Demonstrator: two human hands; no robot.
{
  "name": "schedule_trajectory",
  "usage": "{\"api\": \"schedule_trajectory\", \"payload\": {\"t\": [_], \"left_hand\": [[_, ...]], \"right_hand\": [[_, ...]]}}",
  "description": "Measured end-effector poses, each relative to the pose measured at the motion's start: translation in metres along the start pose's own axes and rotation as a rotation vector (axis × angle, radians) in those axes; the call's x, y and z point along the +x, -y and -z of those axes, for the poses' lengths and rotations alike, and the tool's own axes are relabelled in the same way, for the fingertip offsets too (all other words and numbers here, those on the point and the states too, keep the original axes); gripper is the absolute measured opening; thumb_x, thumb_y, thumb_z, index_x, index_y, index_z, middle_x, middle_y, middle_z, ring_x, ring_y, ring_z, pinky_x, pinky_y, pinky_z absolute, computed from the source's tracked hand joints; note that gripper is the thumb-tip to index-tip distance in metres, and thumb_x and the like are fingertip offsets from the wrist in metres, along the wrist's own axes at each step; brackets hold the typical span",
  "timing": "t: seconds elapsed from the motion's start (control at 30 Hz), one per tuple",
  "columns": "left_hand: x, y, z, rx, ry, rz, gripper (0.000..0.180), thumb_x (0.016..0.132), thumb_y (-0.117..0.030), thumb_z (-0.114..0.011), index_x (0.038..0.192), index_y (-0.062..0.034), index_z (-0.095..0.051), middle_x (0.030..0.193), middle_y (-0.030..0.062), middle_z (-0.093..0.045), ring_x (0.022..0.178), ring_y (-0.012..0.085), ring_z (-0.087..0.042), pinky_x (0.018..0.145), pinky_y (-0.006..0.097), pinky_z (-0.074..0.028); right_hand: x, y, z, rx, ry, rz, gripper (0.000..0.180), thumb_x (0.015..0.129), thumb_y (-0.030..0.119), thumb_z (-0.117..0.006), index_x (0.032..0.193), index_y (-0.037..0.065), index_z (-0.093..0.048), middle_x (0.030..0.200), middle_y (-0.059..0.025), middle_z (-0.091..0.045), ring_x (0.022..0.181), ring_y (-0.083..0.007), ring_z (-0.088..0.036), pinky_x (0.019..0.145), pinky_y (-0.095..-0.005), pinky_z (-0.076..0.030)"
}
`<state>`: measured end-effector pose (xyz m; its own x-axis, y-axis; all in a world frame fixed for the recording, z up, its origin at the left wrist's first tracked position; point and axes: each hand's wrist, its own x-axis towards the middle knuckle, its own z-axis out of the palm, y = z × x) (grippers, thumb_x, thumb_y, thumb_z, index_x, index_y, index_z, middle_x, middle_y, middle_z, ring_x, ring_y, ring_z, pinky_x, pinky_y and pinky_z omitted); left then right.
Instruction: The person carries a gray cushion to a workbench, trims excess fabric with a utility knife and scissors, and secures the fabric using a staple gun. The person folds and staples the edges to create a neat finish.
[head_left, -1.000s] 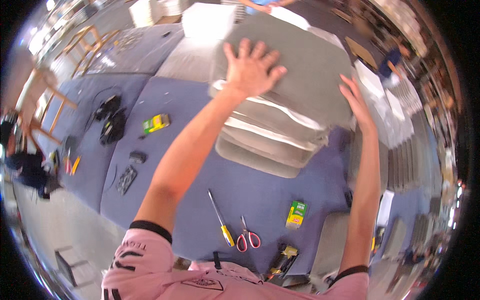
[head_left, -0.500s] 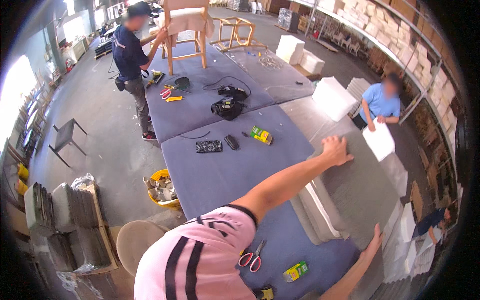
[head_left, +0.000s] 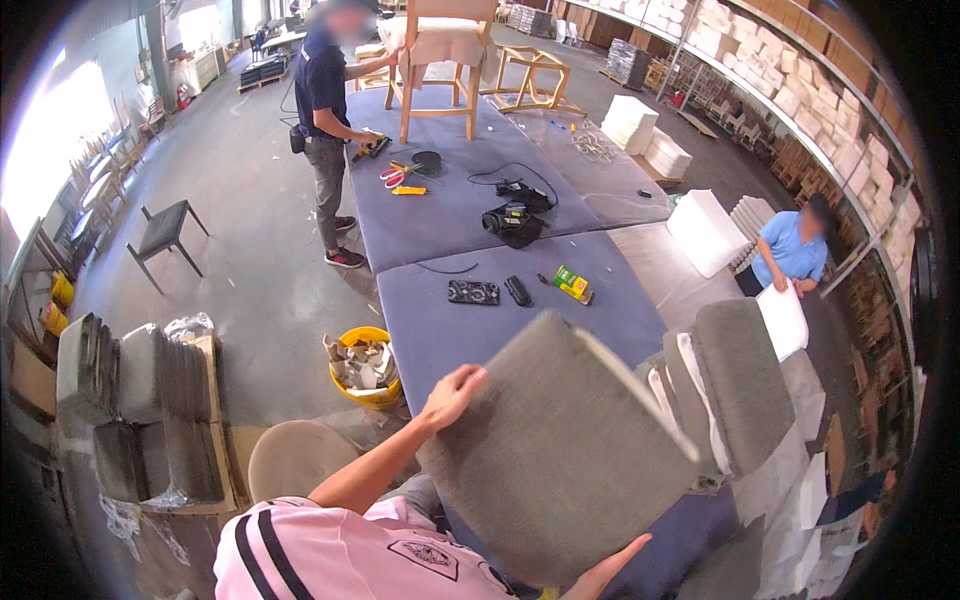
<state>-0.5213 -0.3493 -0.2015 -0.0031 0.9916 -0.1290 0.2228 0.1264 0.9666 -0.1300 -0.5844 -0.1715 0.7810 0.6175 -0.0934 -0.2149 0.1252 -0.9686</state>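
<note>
A grey fabric-covered chair seat pad (head_left: 560,440) is held tilted in front of me, over the near part of the blue-covered table (head_left: 440,345). My left hand (head_left: 452,398) grips its left edge, the fingers partly hidden. My right hand (head_left: 612,568) holds the lower right edge, with the thumb side showing. To the right of the held pad, more grey seat pads (head_left: 742,385) stand stacked at the table's right side, with pale undersides between them. The held pad hides much of the near tabletop.
Farther along lie a patterned phone-like case (head_left: 473,292), a yellow-green box (head_left: 573,284), black gear (head_left: 515,222) and red-handled scissors (head_left: 393,176). A yellow scrap bucket (head_left: 365,365) and a round stool (head_left: 300,460) stand left. Two co-workers, in navy (head_left: 322,85) and light blue (head_left: 795,250), are nearby.
The grey seat pad has come off the stack at the right and moved left, toward me, in both hands. The navy-shirted co-worker's hand has lowered to a tool on the table.
</note>
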Motion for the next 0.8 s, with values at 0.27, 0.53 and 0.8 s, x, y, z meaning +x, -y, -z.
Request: {"api": "schedule_trajectory", "payload": {"t": [0.27,0.53,0.8], "left_hand": [[0.158,0.000,0.122,-0.798,0.133,-0.209,0.079,0.116,-0.071,-0.036,0.156,-0.0065,-0.059,0.157,0.0116,-0.062,0.142,0.0293,-0.057,0.128,0.046,-0.036],[0.302,0.194,0.232,-0.921,0.523,-0.112,0.070,0.108,-0.060,-0.063,0.155,-0.0085,-0.060,0.155,0.0138,-0.065,0.137,0.0323,-0.065,0.119,0.053,-0.052],[0.237,0.076,0.272,-0.525,0.516,0.382,0.067,0.112,-0.043,-0.056,0.169,-0.0095,-0.049,0.163,0.0175,-0.059,0.144,0.0314,-0.061,0.121,0.048,-0.050]], "right_hand": [[0.038,-0.049,-0.131,0.568,-0.064,-0.044,0.082,0.113,0.070,-0.043,0.169,0.010,-0.043,0.167,-0.0133,-0.051,0.154,-0.0317,-0.048,0.130,-0.0528,-0.036],[0.012,-0.221,-0.164,0.512,0.409,-0.110,0.056,0.112,0.044,-0.067,0.154,0.008,-0.061,0.150,-0.0102,-0.067,0.139,-0.0260,-0.062,0.120,-0.0456,-0.049],[-0.079,-0.116,-0.244,-0.224,0.189,-0.272,0.069,0.120,0.056,-0.039,0.156,0.002,-0.063,0.155,-0.0126,-0.066,0.141,-0.0244,-0.061,0.124,-0.0423,-0.040]]}}
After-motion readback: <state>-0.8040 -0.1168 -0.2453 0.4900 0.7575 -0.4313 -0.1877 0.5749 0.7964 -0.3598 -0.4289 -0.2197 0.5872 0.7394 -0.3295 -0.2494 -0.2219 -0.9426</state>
